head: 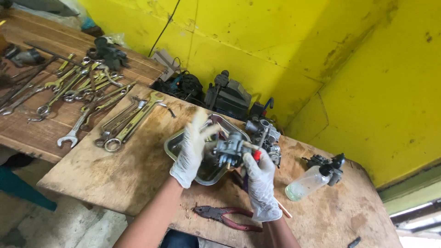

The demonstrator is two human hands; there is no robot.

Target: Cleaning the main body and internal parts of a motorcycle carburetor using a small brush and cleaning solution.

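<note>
Both hands wear white disposable gloves and meet over a dented metal tray [177, 148] on the plywood surface [124, 170]. The left hand [190, 149] has its fingers loosely spread and lifted, with the palm and thumb resting against the side of a small grey carburetor [229, 150] held up above the tray. The right hand [261, 183] is curled around the carburetor from below and to the right, and its fingers also pinch a thin tool with a red handle [257, 155] whose metal shaft angles up past the carburetor body. How firmly the left hand grips, I cannot tell.

Just behind the hands a second carburetor [265, 131] sits on the surface near the tray's far edge. To the right lies a clear plastic squeeze bottle [305, 183] on its side, with a dark metal part [334, 165] beside its cap. Near the front edge, below the hands, lie red-handled pliers [227, 216], jaws pointing left. A thin wooden stick [283, 209] pokes out from under the right wrist.

To the left, combination wrenches [124, 124] are laid out in a row, and many more spanners [69, 87] are scattered over an older plank bench [27, 133]. Dark machine parts [227, 96] are heaped against the yellow wall [275, 41].
</note>
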